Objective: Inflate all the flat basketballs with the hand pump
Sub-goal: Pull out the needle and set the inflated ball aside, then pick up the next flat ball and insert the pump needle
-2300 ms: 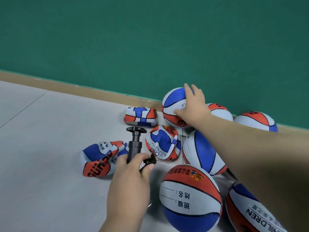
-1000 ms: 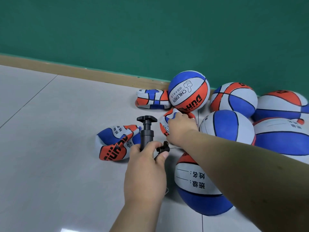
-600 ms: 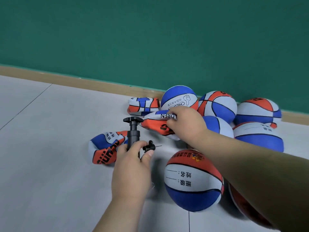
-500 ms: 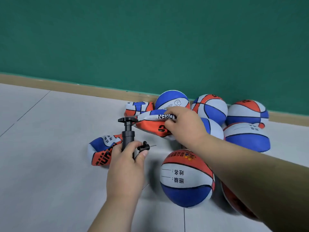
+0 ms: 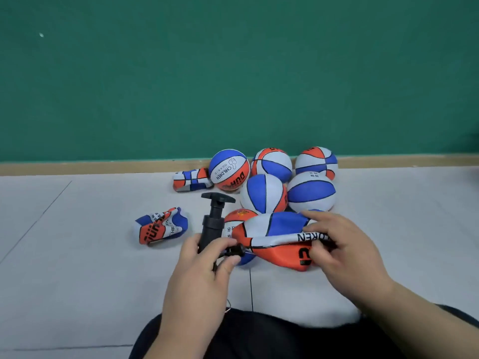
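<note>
Half a second ago my right hand [image 5: 342,250] was lifting a flat basketball [image 5: 274,229] from the pile; now it has drawn it close to me, its grip pinching the folded skin at 3 o'clock of the hand pump [image 5: 213,224]. My left hand [image 5: 199,270] keeps its grip wrapped round the barrel, fingertips on the nozzle [image 5: 234,251], now right at the ball's edge. Finding the valve looks next. A crumpled ball [image 5: 160,226] waits at 9 o'clock, a folded ball [image 5: 191,180] at 11

the left hand [image 5: 199,275] hides the lower pump [image 5: 213,224], and its needle looks blurred beside the flat ball [image 5: 272,226].
</note>
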